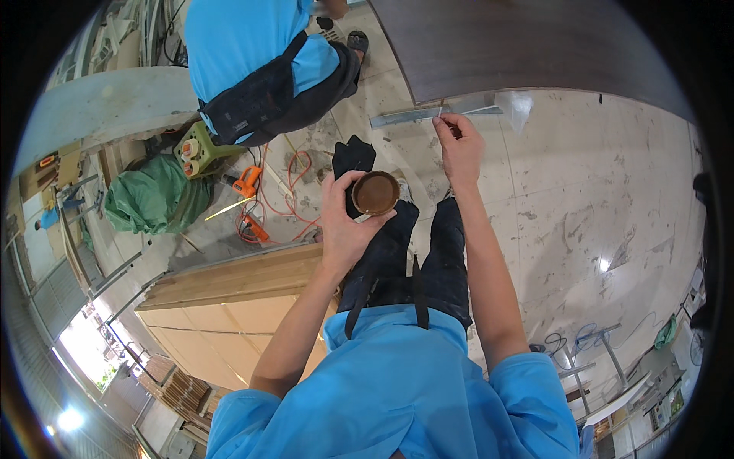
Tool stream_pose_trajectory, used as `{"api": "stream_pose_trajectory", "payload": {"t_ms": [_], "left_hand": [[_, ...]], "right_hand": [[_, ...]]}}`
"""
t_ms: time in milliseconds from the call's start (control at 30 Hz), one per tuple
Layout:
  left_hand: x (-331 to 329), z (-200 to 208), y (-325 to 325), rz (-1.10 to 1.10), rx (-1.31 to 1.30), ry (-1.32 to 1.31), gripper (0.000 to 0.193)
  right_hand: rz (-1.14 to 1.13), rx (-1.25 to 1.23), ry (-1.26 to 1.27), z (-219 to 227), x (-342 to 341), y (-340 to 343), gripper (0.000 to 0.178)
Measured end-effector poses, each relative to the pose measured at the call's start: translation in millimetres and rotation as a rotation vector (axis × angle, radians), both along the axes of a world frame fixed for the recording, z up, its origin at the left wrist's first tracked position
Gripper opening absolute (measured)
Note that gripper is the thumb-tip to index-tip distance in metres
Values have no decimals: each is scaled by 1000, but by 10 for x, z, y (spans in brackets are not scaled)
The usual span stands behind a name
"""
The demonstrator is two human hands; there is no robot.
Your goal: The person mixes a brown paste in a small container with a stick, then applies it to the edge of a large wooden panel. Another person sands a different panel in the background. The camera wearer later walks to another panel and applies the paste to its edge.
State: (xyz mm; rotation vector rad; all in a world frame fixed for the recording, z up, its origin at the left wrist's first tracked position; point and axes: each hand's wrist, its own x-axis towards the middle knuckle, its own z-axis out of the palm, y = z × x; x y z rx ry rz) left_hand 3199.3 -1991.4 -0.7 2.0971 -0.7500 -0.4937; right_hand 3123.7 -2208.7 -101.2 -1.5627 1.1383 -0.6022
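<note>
My left hand grips a small round tin with brown contents, held in front of my knees. My right hand is raised further out and pinches a thin stick between thumb and fingers. The stick's tip touches the lower edge of a large dark brown panel. A grey metal strip lies on the floor just below that edge.
Another person in a blue shirt crouches at the upper left. An orange power tool with an orange cable, a green-and-orange box and a green bag lie on the floor at left. Light wooden boards are stacked below them.
</note>
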Motion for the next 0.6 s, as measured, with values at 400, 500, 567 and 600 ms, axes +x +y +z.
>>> {"api": "stream_pose_trajectory", "payload": {"t_ms": [400, 500, 567, 600], "left_hand": [[-31, 8, 11, -2, -12, 30, 70], [-39, -11, 18, -7, -12, 25, 70], [-40, -24, 26, -18, -12, 15, 70], [-37, -32, 25, -24, -14, 7, 71]], "right_hand": [[-7, -28, 64, 58, -13, -45, 19], [6, -90, 51, 69, -35, -62, 20], [69, -140, 32, 62, -1, -1, 20], [112, -152, 28, 54, 30, 34, 19]]}}
